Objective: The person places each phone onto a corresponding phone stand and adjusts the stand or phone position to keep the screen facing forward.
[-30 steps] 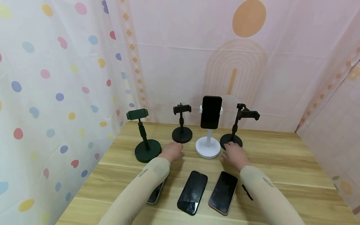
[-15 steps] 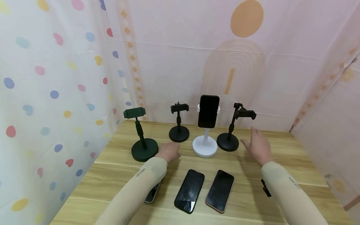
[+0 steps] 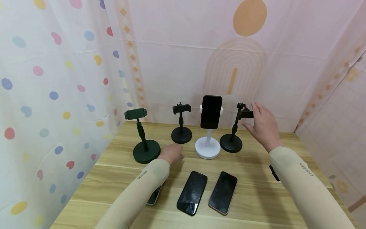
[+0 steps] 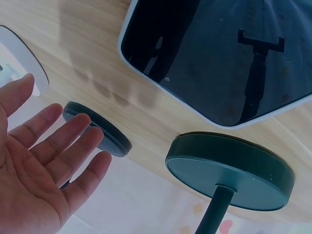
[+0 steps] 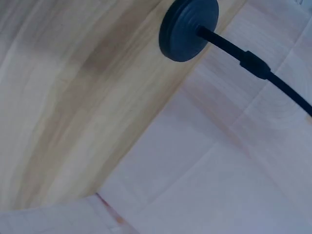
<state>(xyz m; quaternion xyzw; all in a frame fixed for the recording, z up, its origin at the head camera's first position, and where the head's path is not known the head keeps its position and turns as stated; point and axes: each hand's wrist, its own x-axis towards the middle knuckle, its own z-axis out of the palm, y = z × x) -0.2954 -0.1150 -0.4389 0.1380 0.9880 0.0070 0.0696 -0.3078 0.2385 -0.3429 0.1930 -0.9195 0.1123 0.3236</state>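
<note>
My right hand [image 3: 264, 127] is at the right end of the clamp of a black phone stand [image 3: 231, 143], fingers extended upward and thumb spread below the clamp. In the right wrist view only that stand's round base [image 5: 190, 29] and pole show; the hand is out of frame. My left hand [image 3: 171, 153] hovers over the table between the green phone stand [image 3: 146, 151] and the phones. Its fingers are loosely spread and hold nothing, as the left wrist view shows the open palm [image 4: 29, 180]. A phone [image 3: 154, 195] lies partly hidden under the left forearm.
A white phone stand [image 3: 207, 148] holds an upright black phone [image 3: 211, 112]. Behind the left hand stands a smaller black phone stand [image 3: 181, 135]. Two phones lie face up at the front, a black phone [image 3: 192, 193] and a gold-edged phone [image 3: 223, 193]. Patterned curtains surround the wooden table [image 3: 114, 181].
My right hand has moved from beside the right black stand's base, out to the right, then up to its clamp. The left hand has stayed nearly still. The camera view has shifted slightly.
</note>
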